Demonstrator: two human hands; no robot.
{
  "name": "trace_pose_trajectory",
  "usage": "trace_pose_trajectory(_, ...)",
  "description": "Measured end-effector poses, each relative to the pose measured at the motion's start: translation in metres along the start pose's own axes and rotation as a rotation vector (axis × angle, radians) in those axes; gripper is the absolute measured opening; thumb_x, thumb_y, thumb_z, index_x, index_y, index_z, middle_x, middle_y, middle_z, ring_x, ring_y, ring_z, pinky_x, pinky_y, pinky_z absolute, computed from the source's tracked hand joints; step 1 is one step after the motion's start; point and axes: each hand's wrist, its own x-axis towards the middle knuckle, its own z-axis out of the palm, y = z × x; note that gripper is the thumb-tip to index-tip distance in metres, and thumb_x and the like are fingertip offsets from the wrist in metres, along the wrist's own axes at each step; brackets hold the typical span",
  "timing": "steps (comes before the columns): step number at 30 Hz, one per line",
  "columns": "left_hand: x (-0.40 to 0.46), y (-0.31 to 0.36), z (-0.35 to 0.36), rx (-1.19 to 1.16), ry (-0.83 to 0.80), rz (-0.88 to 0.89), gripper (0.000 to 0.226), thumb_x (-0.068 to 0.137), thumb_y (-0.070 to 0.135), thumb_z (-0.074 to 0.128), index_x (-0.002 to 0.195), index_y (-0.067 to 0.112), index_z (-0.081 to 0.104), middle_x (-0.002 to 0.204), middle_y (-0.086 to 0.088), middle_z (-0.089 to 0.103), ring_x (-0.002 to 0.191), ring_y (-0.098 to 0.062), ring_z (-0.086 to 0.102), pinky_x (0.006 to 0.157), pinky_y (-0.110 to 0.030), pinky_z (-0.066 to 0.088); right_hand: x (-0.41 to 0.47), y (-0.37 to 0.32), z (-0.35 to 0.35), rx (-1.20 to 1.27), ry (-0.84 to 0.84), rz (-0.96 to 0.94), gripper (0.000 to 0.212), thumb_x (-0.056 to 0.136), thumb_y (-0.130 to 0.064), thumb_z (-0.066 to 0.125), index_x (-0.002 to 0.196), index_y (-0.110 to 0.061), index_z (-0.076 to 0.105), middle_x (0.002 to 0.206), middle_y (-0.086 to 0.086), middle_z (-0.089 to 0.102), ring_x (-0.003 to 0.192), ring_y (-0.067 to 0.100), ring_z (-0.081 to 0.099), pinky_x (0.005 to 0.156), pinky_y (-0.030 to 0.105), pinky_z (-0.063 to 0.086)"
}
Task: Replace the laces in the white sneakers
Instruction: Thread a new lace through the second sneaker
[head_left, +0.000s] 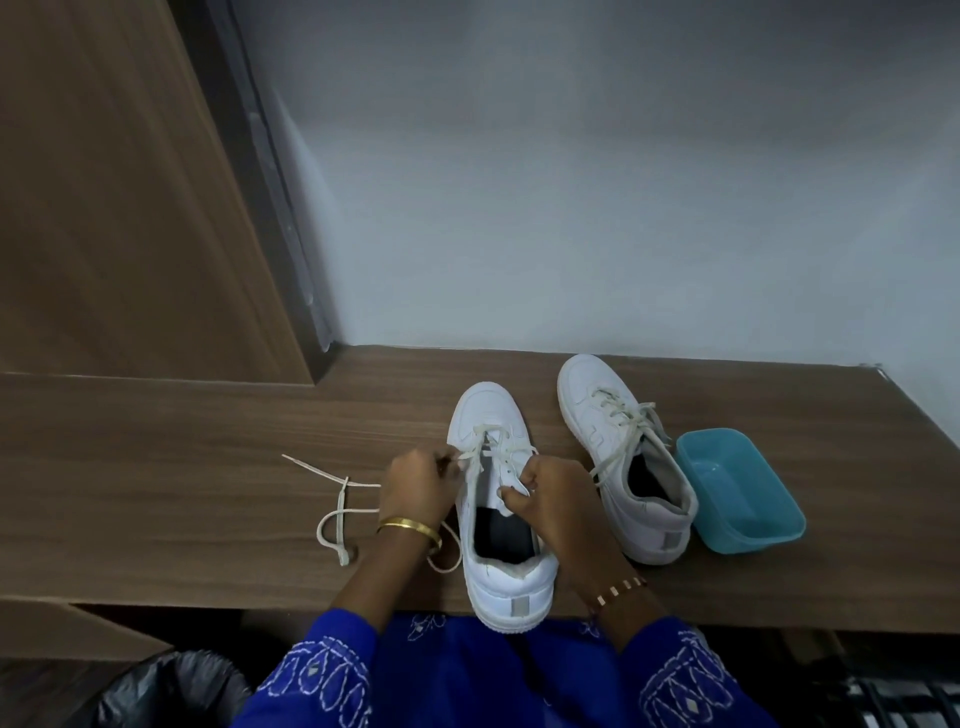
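L hand (415, 488) pinches a lace (480, 451) end at the near sneaker (506, 519); R hand (553, 501) pinches its tongue/eyelet edge. Both grips narrow, holding. Lace crosses only the far eyelets, near ones bare, so approx halfway on this shoe. Far sneaker (623, 457), right, looks fully laced, ends loose. Smooth white uppers, flat woven cream laces; loose lace (337, 512) lies left on woodgrain desk (156, 467). Glossy teal tub (740, 491) at right.
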Motion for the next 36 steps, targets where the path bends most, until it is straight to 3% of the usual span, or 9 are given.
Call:
trace_pose_trajectory(3,-0.002,-0.021,-0.015,-0.04,0.123,-0.137,0.02,0.086,0.021,0.061,0.099,0.01,0.071,0.095,-0.017,0.07,0.093,-0.035,0.063,0.074,-0.033,0.046,0.0,-0.001,-0.001,0.004,-0.01,-0.003,0.025,0.082,-0.027,0.065,0.08,-0.002,0.061,0.066,0.0,0.051,0.063,0.015,0.049,0.05,0.022,0.032)
trace_pose_trajectory(8,-0.013,-0.051,-0.026,0.146,0.136,-0.291,0.02,0.088,0.023,0.057,0.099,0.012,0.069,0.096,-0.019,0.068,0.092,-0.038,0.062,0.075,-0.037,0.047,0.0,0.0,0.0,0.008,-0.011,0.016,0.024,0.082,-0.029,0.065,0.075,-0.007,0.058,0.065,0.001,0.052,0.062,0.014,0.048,0.053,0.024,0.032)
trace_pose_trajectory(12,-0.011,-0.023,-0.009,0.186,0.179,0.108,0.016,0.075,0.012,0.059,0.087,0.008,0.069,0.083,-0.014,0.065,0.075,-0.036,0.06,0.067,-0.038,0.048,0.0,0.0,0.0,0.008,-0.02,0.006,0.023,0.082,-0.029,0.065,0.076,-0.008,0.057,0.066,0.0,0.05,0.063,0.014,0.048,0.053,0.024,0.031)
trace_pose_trajectory(14,-0.01,-0.004,-0.001,0.192,0.154,0.275,0.025,0.077,0.016,0.053,0.095,0.011,0.07,0.084,-0.011,0.069,0.075,-0.034,0.062,0.069,-0.037,0.048,0.0,0.001,0.0,0.001,-0.013,0.005,0.025,0.082,-0.029,0.065,0.077,-0.006,0.058,0.067,0.002,0.052,0.065,0.015,0.049,0.056,0.025,0.035)
trace_pose_trajectory(18,-0.007,0.011,0.004,0.178,0.081,0.21,0.025,0.087,0.018,0.055,0.108,0.02,0.068,0.094,-0.008,0.071,0.091,-0.03,0.063,0.077,-0.03,0.04,0.001,0.001,0.002,-0.005,-0.004,0.011,0.025,0.081,-0.03,0.065,0.076,-0.007,0.059,0.067,0.001,0.052,0.064,0.015,0.049,0.058,0.025,0.036)
trace_pose_trajectory(26,-0.011,-0.004,-0.003,-0.062,-0.074,0.045,0.019,0.086,0.021,0.062,0.074,0.008,0.07,0.065,-0.003,0.065,0.064,-0.018,0.058,0.06,-0.024,0.034,0.001,0.001,0.005,-0.038,-0.002,-0.005,0.024,0.082,-0.032,0.063,0.075,-0.01,0.056,0.07,0.001,0.054,0.066,0.014,0.05,0.055,0.024,0.034)
trace_pose_trajectory(30,-0.005,-0.006,-0.001,-0.288,-0.063,-0.08,0.05,0.088,0.023,0.061,0.044,0.017,0.038,0.04,0.008,0.034,0.043,-0.007,0.033,0.05,-0.023,0.027,0.001,0.002,0.006,-0.029,0.004,0.009,0.028,0.082,-0.033,0.064,0.08,-0.005,0.06,0.071,0.004,0.057,0.068,0.017,0.055,0.06,0.028,0.041)
trace_pose_trajectory(33,-0.002,0.0,-0.001,-0.248,-0.101,-0.11,0.011,0.086,0.016,0.061,0.076,0.016,0.064,0.073,0.0,0.065,0.073,-0.018,0.06,0.067,-0.023,0.04,0.002,0.002,0.007,-0.029,0.003,0.014,0.027,0.082,-0.034,0.063,0.075,-0.008,0.057,0.071,0.005,0.058,0.068,0.018,0.056,0.06,0.028,0.042)
trace_pose_trajectory(36,0.0,0.001,0.002,-0.192,-0.172,-0.147,0.019,0.083,0.01,0.06,0.101,0.012,0.067,0.092,-0.003,0.068,0.089,-0.019,0.064,0.075,-0.018,0.042,0.001,0.003,0.008,-0.029,0.009,0.014,0.029,0.082,-0.035,0.064,0.077,-0.006,0.058,0.072,0.006,0.06,0.068,0.018,0.057,0.059,0.027,0.041)
